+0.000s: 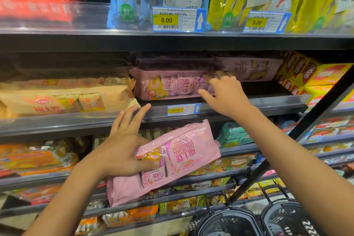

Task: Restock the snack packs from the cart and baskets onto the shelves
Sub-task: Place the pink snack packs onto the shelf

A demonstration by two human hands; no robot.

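- Store shelving fills our view: dark metal tiers with clear front lips, snack packs on every level, and two black baskets (228, 222) at bottom right.
- Our left hand (122, 151) is raised in front of the lower tiers and holds a pink Swiss roll pack (172, 159) by its left end. The thumb presses across the front, and the other fingers are spread up behind the pack. The pack is tilted, clear of any shelf.
- Our right hand (226, 92) reaches over the lip of the middle shelf (268, 101), fingers loosely spread and touching the right end of a matching pink pack on the shelf (168, 84). It isn't gripping anything that we can see.
- More pink packs are stacked above and behind that one, in shadow, so we can't count them.
- Price tag (183, 109) below reads 6.60; its small text is illegible.
- Top-left packs are motion-blurred, and a black diagonal bar (306, 130) cuts across the right side.
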